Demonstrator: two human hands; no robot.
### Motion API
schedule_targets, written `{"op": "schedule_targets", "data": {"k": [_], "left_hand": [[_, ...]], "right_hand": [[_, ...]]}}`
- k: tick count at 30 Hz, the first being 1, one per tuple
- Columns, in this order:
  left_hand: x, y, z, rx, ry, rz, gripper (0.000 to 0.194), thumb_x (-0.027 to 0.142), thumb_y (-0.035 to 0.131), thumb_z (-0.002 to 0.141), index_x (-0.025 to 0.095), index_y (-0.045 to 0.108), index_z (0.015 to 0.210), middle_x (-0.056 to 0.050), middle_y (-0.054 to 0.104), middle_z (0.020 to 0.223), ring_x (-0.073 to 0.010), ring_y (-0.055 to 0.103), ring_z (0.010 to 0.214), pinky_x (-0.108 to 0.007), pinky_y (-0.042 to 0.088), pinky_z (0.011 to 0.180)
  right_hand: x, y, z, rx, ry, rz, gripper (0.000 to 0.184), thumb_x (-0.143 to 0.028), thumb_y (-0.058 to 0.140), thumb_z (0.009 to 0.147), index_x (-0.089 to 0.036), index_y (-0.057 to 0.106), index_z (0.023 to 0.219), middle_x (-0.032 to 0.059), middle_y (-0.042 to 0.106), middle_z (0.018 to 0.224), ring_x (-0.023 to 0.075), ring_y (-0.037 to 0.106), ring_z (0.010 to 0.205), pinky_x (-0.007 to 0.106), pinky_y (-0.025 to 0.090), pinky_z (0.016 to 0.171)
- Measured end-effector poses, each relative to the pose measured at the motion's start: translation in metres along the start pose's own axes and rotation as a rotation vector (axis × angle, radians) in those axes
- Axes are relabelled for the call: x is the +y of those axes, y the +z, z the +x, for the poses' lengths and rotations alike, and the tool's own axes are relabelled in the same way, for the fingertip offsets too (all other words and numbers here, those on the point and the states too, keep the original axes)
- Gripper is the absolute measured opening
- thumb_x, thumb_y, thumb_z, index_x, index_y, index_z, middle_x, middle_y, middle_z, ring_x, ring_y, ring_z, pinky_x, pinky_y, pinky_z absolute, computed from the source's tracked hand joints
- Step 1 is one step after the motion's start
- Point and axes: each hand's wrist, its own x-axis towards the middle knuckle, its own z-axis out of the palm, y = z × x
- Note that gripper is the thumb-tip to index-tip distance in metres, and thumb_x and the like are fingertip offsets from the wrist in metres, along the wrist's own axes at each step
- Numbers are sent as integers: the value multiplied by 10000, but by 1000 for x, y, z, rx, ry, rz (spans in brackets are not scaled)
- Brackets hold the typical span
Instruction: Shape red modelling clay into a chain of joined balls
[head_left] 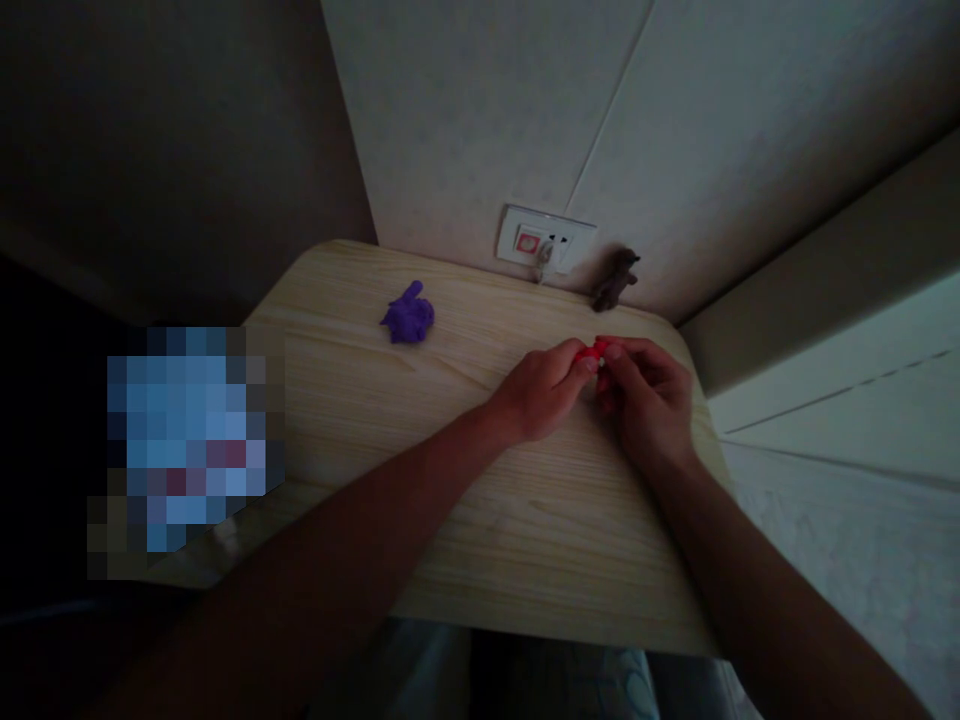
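A small piece of bright red modelling clay [590, 354] is pinched between my two hands above the right part of the table. My left hand [536, 392] grips its left side with thumb and fingers. From the right, my right hand [649, 398] closes thumb and fingertips on the other side, its fingers bent. A bit of red also shows below the right fingers. Much of the clay is hidden by my fingers, so its full shape cannot be made out. A purple clay lump [409, 316] with several points lies on the table, left of my hands.
The light wood table [450, 540] has rounded corners and meets the wall at its back. A dark brown figure [615, 281] stands at the back edge by a wall socket [546, 240] with something plugged in. A pixelated light-blue patch [191, 420] covers the table's left side.
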Motion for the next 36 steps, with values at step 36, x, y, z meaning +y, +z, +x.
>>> {"op": "schedule_targets", "data": {"k": [36], "left_hand": [[3,3,2,47,42,-89,519,524,371,1086,158,739,1081,-48,749,814,-151,705,805,-248,524,747]], "right_hand": [[-1,4,-7,-80,-24,18,202,-438,790,900,-261,799,997,65,810,1088,103,566,573,271,478,477]]}}
